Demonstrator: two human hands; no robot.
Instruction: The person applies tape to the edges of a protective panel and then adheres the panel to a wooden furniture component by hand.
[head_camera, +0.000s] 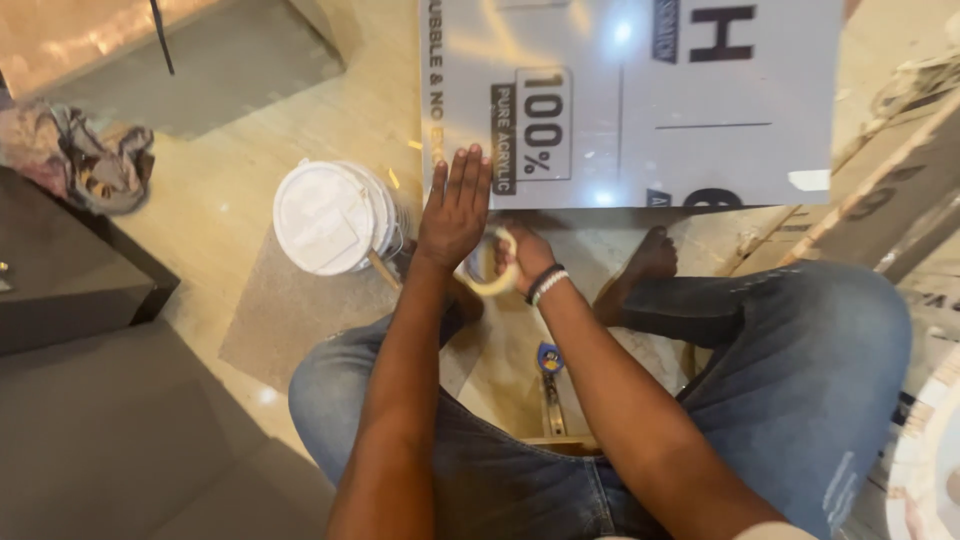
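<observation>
My left hand (455, 208) lies flat on the white sheet (640, 100), which runs off frame; my right hand (522, 255) grips a tape roll (492, 262), half hidden.

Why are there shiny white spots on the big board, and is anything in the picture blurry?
In the head view, lamps overhead bounce off the glossy white sheet as bright glare spots; the floor gleams softly too. The left hand pressed flat on the sheet looks sharp, the right hand with the roll of tape lies in shadow under its edge, and the white bucket is slightly soft.
</observation>
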